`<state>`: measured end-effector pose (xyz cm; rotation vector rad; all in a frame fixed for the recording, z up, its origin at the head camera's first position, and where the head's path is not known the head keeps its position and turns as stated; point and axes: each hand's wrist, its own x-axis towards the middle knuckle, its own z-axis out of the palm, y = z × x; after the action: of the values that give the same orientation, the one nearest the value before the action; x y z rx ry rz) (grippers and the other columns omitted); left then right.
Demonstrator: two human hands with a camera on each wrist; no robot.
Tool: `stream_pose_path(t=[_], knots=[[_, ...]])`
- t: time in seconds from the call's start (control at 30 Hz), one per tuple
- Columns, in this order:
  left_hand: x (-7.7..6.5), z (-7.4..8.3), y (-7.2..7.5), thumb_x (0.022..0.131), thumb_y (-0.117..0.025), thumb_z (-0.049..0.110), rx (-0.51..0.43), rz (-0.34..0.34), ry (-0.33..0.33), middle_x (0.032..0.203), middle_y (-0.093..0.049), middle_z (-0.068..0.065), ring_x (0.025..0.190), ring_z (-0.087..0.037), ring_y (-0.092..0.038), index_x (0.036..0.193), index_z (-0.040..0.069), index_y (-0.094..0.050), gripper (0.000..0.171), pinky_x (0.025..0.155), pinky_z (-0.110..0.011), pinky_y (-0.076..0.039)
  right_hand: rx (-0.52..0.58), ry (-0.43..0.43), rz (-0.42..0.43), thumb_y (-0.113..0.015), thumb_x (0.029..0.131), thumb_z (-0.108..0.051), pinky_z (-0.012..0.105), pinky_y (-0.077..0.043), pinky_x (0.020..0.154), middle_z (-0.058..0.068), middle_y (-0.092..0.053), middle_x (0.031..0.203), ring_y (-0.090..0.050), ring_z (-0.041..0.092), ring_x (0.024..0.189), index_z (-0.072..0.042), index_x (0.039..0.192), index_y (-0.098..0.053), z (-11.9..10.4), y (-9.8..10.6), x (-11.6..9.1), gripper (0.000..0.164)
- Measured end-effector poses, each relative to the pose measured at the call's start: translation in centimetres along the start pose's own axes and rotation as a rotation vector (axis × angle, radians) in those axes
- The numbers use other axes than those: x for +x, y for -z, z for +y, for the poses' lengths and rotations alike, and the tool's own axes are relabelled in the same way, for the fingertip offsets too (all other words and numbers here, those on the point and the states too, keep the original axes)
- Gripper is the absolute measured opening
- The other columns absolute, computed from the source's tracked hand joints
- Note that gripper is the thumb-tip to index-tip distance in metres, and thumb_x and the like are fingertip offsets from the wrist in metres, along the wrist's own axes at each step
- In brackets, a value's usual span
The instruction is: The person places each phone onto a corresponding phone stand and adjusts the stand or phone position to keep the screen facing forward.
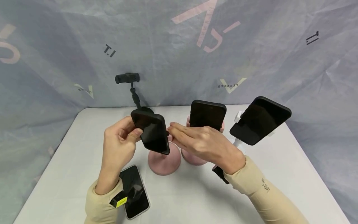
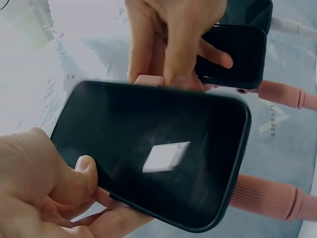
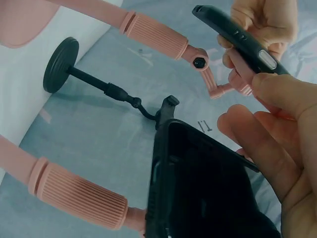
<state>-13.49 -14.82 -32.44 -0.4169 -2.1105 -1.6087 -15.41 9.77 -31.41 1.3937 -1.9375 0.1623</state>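
Observation:
My left hand (image 1: 118, 143) grips a black phone (image 1: 152, 132) by its left edge, thumb on the screen side. That phone sits tilted against the clamp of a pink phone stand (image 1: 164, 163). From the opposite edge my right hand (image 1: 204, 143) pinches the pink clamp (image 2: 149, 80) with thumb and fingers. In the right wrist view the clamp (image 3: 240, 67) lies behind the phone, and its jointed arm shows below. The head view hides most of the clamp behind phone and fingers.
A second pink stand (image 1: 194, 158) bears a black phone (image 1: 208, 113). At the right, another phone (image 1: 260, 121) leans in a white stand (image 1: 237, 116). Behind stands a black stand (image 1: 127, 78) with a bare clamp. One phone (image 1: 137, 193) lies flat beside the left sleeve.

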Motion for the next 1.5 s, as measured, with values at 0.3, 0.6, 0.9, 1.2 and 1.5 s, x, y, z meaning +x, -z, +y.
stream_pose_path(t=[0.3, 0.6, 0.9, 1.2, 1.5], knots=[[0.1, -0.2, -0.7, 0.084, -0.069, -0.008, 0.036, 0.04, -0.073, 0.092, -0.071, -0.014, 0.081, -0.016, -0.069, 0.103, 0.003, -0.071, 0.022, 0.072, -0.02, -0.056, 0.04, -0.039, 0.045, -0.063, 0.094, -0.007, 0.026, -0.057, 0.075, 0.012, -0.069, 0.116, -0.068, 0.015, 0.095, 0.002, 0.121, -0.062, -0.1, -0.4, -0.2, 0.029], [-0.1, 0.1, -0.5, 0.086, -0.065, -0.011, 0.041, 0.045, -0.021, 0.093, -0.072, -0.012, 0.085, -0.016, -0.069, 0.102, 0.004, -0.07, 0.022, 0.074, -0.021, -0.056, 0.306, -0.238, 0.064, -0.065, 0.093, -0.007, 0.019, -0.055, 0.078, 0.007, -0.067, 0.107, -0.065, 0.011, 0.096, 0.0, 0.12, -0.057, -1.5, -1.3, 0.3, 0.029], [-0.1, 0.1, -0.5, 0.086, -0.064, -0.011, 0.026, 0.037, -0.028, 0.093, -0.072, -0.013, 0.086, -0.017, -0.07, 0.103, 0.003, -0.07, 0.023, 0.075, -0.022, -0.056, 0.497, -0.401, 0.268, -0.073, 0.087, -0.009, 0.015, -0.055, 0.066, 0.005, -0.068, 0.09, -0.066, 0.006, 0.08, 0.001, 0.106, -0.065, -2.6, -2.7, 1.2, 0.023], [0.1, -0.2, -0.1, 0.085, -0.066, -0.01, 0.024, 0.002, -0.032, 0.092, -0.071, -0.015, 0.081, -0.015, -0.069, 0.102, 0.001, -0.07, 0.021, 0.071, -0.022, -0.057, 0.5, -0.378, 0.367, -0.08, 0.078, -0.003, 0.018, -0.056, 0.061, 0.01, -0.074, 0.087, -0.068, 0.01, 0.073, 0.003, 0.101, -0.071, -2.1, -2.3, 1.2, 0.026], [0.0, -0.1, -0.1, 0.086, -0.065, -0.01, 0.016, -0.008, -0.017, 0.089, -0.07, -0.013, 0.078, -0.016, -0.068, 0.1, 0.002, -0.07, 0.019, 0.071, -0.022, -0.057, 0.554, -0.395, 0.383, -0.082, 0.074, -0.002, 0.017, -0.054, 0.059, 0.009, -0.075, 0.084, -0.067, 0.009, 0.07, 0.003, 0.101, -0.072, -1.8, -2.3, 1.2, 0.029]])
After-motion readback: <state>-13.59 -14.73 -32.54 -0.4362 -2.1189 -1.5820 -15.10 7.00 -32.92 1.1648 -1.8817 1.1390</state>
